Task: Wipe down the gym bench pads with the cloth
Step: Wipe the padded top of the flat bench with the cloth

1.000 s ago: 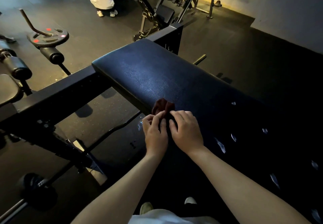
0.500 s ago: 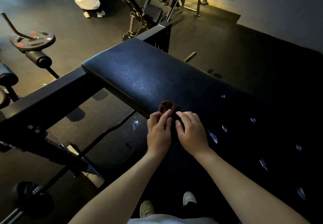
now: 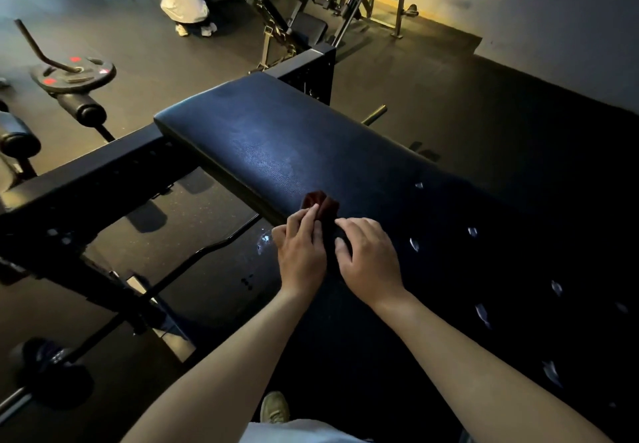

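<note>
Gripping the dark red cloth near the bench pad's left edge, your left hand and right hand pinch it with curled fingers. A black frame bar juts out leftward, and a weight plate lies beyond it.

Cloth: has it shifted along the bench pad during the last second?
Yes, slightly: the cloth has slid along the near edge of the bench pad, away from its far-left corner and toward the pale marks.
</note>
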